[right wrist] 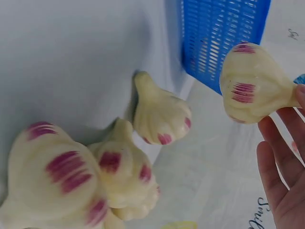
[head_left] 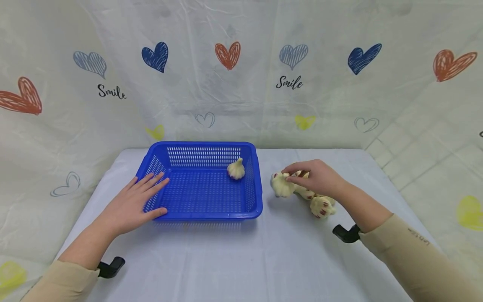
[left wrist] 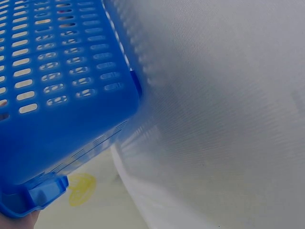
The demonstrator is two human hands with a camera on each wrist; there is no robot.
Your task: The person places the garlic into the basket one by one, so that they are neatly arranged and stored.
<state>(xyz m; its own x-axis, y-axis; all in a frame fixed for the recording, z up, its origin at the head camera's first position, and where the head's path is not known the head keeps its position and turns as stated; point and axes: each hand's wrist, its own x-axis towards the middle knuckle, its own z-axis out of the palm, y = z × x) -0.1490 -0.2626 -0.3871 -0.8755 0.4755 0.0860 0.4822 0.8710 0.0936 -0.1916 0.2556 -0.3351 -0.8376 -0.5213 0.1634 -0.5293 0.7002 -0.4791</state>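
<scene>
A blue plastic basket [head_left: 205,216] stands on the table with one garlic bulb [head_left: 236,169] near its right wall. My left hand [head_left: 130,207] rests on the basket's left rim, fingers spread and straight over the edge. Between thumb and fingertips, my right hand [head_left: 320,179] pinches another garlic bulb [head_left: 283,185] to the right of the basket. The right wrist view shows this bulb [right wrist: 248,83] held by its stem end, its purple-streaked base turned away from the palm. Several loose garlic bulbs [head_left: 321,207] lie under and beside the right hand, partly hidden by it.
A white cloth [head_left: 226,260] covers the table. Behind it hangs a pale curtain [head_left: 256,96] printed with hearts and "Smile". Black wrist mounts [head_left: 111,267] stick out from both sleeves.
</scene>
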